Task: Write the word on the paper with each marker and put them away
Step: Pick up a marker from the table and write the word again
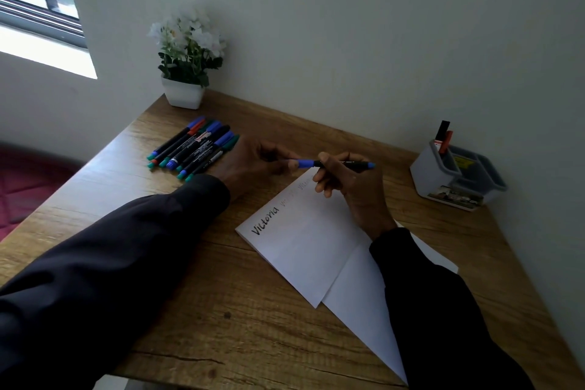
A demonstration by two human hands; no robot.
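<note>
The blue marker [332, 164] is up in the air, just over the far corner of the paper [310, 241]. Both hands hold it. The left hand [250, 161] pinches the blue cap [305, 163] at one end. The right hand [351, 180] has its fingers curled round the black middle part. The paper lies on the table [221, 294], and the word "Victoria" [265, 220] is on it in black. Fainter words sit next to it, too pale to read. Left of the paper, a row of markers [193, 149] lies side by side. Right of the paper stands a grey box [456, 177] with a red marker [445, 142] and a black marker [441, 131] in it. Far behind the paper, in the left corner, is a flower pot [185, 73].
</note>
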